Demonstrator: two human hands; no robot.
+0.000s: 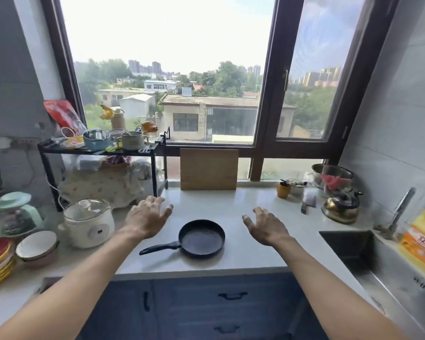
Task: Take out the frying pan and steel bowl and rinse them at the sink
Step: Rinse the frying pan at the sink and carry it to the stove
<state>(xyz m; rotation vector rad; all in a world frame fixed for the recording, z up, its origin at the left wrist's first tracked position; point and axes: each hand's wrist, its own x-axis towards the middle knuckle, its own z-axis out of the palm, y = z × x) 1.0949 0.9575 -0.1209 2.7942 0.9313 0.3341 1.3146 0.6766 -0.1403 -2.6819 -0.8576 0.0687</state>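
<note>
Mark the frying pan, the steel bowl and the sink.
frying pan [201, 239]: head view, middle of its dark base.
steel bowl [334, 170]: head view, shiny inner wall near the rim.
sink [346, 246]: head view, dark inside of the basin.

A large dark-framed window [167, 69] fills twelve o'clock, bright with daylight. A pale grey tiled wall [402, 94] stands at three o'clock, and dark blue cabinet drawers [231, 285] sit at six.
</note>
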